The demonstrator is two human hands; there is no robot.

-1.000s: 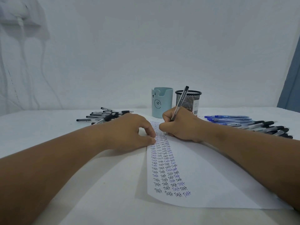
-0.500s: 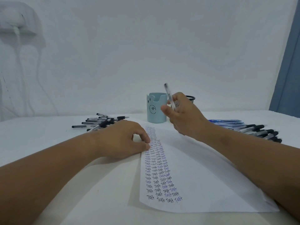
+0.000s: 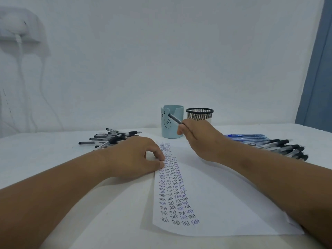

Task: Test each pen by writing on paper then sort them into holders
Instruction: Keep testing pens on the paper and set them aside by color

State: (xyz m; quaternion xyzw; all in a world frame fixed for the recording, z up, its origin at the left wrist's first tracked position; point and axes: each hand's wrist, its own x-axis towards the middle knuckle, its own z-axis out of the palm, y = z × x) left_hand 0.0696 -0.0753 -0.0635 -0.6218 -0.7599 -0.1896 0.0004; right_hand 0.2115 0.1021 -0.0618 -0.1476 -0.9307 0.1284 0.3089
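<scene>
two holders [image 3: 172, 123], one paper [image 3: 224, 203], two hands [image 3: 133, 157]

You see a black wire-mesh holder [image 3: 199, 114], a smooth, seemingly plastic blue holder [image 3: 171, 123], matt paper [image 3: 215, 203] and a matt white tabletop [image 3: 45, 150].

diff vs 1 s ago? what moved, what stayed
The right hand lifted off the paper, where it had been writing, and now holds the pen raised in front of the blue holder, its free end swung from upper right to upper left. The left hand stays on the paper's left edge. Holders, both pen piles and paper are unchanged; nothing released.
</scene>
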